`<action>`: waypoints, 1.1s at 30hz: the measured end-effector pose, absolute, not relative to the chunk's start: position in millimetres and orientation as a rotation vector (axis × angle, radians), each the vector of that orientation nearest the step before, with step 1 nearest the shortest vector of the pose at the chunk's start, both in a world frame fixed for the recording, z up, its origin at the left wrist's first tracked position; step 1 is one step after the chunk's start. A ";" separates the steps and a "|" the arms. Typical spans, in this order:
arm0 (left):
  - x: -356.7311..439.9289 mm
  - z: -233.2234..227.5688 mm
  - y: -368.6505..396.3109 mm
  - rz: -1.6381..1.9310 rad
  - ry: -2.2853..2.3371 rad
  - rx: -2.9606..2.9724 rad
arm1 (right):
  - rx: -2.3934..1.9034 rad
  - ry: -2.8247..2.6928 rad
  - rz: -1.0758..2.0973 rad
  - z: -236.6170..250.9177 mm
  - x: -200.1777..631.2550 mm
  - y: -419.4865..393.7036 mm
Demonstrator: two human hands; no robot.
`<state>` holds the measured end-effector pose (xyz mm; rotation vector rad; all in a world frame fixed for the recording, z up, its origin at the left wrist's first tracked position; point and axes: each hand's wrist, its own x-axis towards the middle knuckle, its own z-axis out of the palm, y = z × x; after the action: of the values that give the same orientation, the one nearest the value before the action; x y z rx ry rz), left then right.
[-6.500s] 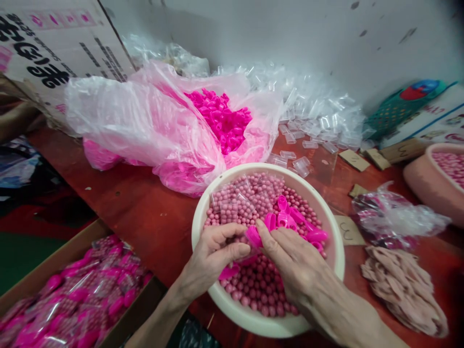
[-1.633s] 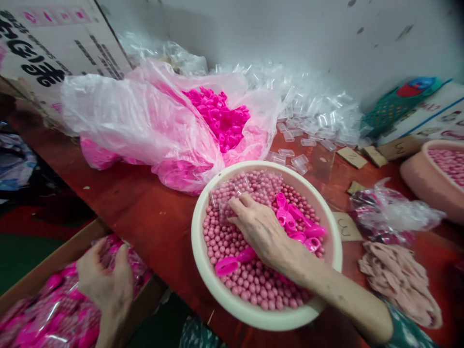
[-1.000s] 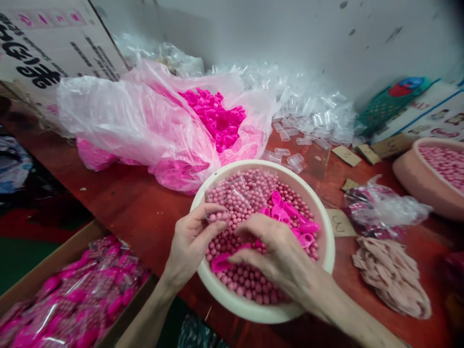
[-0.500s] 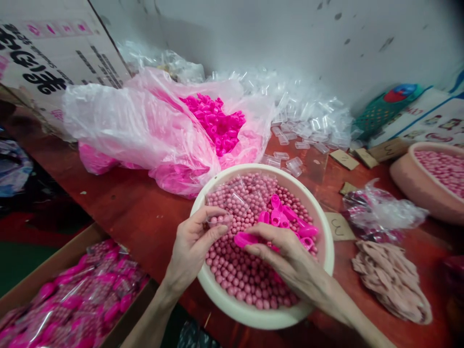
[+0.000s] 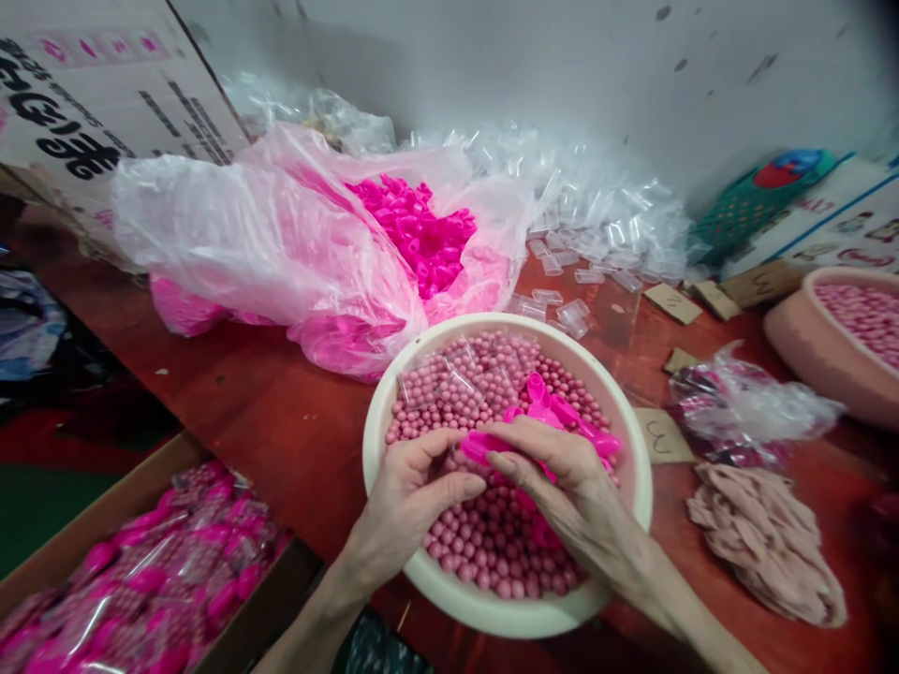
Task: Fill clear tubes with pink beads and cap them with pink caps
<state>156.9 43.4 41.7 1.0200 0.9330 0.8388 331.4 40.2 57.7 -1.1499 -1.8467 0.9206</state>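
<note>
Over a cream bowl (image 5: 506, 620) of pink beads (image 5: 492, 557), my two hands meet. My left hand (image 5: 407, 487) pinches a clear plastic tube (image 5: 456, 461) with beads inside, mostly hidden now by the fingers. Between thumb and forefinger, my right hand (image 5: 566, 473) grips a bright pink plastic cap (image 5: 478, 446), held at the tube's end; whether it is seated cannot be seen. More pink caps (image 5: 562, 412) lie on the beads beside my right hand. Clear tubes (image 5: 464, 382) rest on the beads at the bowl's far left.
Behind the bowl, a plastic bag (image 5: 281, 234) spills open on pink caps. Clear tubes (image 5: 604, 215) are heaped by the wall. A carton (image 5: 140, 580) of filled, capped tubes stands lower left. At right are a cloth (image 5: 765, 543), a plastic bag (image 5: 751, 398) and another bowl (image 5: 807, 346).
My left hand has moved right with the clear tube, up to the pink cap in my right hand. The right hand has stayed nearly in place.
</note>
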 end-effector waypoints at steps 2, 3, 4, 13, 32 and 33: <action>155.8 42.0 43.6 0.832 0.917 1.004 | -1.163 -1.818 0.869 56.4 332.4 39.5; 155.5 42.2 43.6 0.827 0.915 0.998 | -1.169 -1.819 0.812 55.8 332.5 38.6; 155.2 42.4 43.5 0.820 0.920 0.997 | -1.161 -1.845 0.730 55.4 332.5 37.2; 153.2 45.5 46.2 0.797 0.938 0.929 | -1.018 -2.109 0.350 48.8 334.2 23.7; 149.7 39.1 46.1 0.763 0.960 1.045 | -0.961 -1.870 0.473 44.6 320.3 24.0; 150.2 39.2 45.9 0.770 0.965 1.030 | -0.971 -1.874 0.453 45.6 318.6 23.4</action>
<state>150.2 45.9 39.2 1.0305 0.9647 0.7696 318.6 23.4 45.6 -0.9710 -1.8743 0.4530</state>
